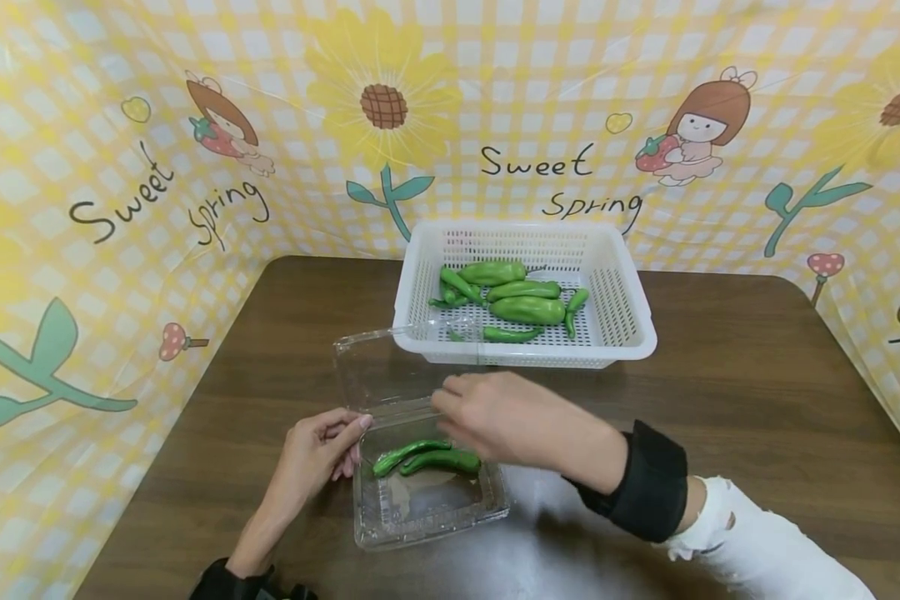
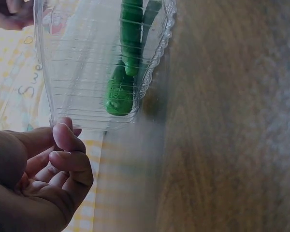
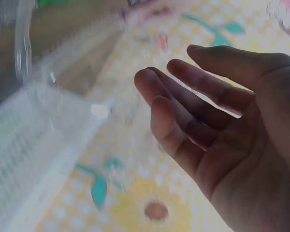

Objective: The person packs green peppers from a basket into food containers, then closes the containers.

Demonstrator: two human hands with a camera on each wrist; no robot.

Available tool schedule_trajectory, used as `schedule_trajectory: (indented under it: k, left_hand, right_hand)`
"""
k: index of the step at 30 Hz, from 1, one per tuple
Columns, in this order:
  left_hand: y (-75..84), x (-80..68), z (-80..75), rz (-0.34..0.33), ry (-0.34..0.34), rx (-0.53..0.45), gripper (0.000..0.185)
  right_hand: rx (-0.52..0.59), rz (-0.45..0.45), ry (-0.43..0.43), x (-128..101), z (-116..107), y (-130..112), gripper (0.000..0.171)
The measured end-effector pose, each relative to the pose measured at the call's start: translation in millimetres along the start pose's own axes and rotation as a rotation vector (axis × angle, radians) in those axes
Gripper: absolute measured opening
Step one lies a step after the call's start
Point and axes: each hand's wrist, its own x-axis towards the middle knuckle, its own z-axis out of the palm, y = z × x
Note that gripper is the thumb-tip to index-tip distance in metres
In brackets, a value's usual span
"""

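A clear plastic clamshell box (image 1: 427, 537) lies on the table with its lid (image 1: 367, 364) raised at the back. Inside its base are two green peppers (image 1: 442, 461), side by side. My left hand (image 1: 318, 446) pinches the box's left rim near the hinge between thumb and fingertips, also seen in the left wrist view, where green peppers (image 2: 120, 99) show through the ribbed wall. Over the box's right back corner is my right hand (image 1: 510, 417). In the right wrist view its fingers (image 3: 183, 121) are loosely bent and hold nothing.
Behind the box stands a white slotted basket (image 1: 525, 360) with several green peppers (image 1: 527, 311) in it; the raised lid overlaps its front left corner in the head view. A yellow checked cloth (image 1: 540, 100) hangs around the brown wooden table (image 1: 750, 400).
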Motion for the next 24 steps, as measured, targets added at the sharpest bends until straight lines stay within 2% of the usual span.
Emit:
schedule_trajectory:
  k: [3, 7, 11, 16, 21, 24]
  left_hand:
    - [0.0, -0.4, -0.3, 0.007, -0.002, 0.006, 0.024]
    - [0.6, -1.3, -0.3, 0.010, 0.001, 0.008, 0.024]
    - [1.1, -1.3, 0.0, 0.005, 0.002, 0.007, 0.025]
    - [2.1, -0.5, 0.1, 0.003, -0.001, 0.016, 0.025]
    - [2.7, -1.0, -0.4, -0.016, 0.002, 0.016, 0.026]
    - [2.8, -1.9, -0.5, -0.024, 0.001, 0.012, 0.026]
  right_hand:
    - [0.033, 0.031, 0.070, -2.2, -16.5, 12.6, 0.007]
    - [0.022, 0.075, 0.143, -5.3, -36.5, 29.1, 0.003]
    - [0.001, 0.151, 0.175, -10.2, -52.4, 43.6, 0.004]
    - [0.028, 0.224, 0.211, -14.9, -64.9, 63.2, 0.009]
    - [0.013, 0.304, 0.164, -13.7, -70.6, 82.4, 0.012]
    - [0.007, 0.346, 0.096, -10.2, -69.7, 92.5, 0.011]
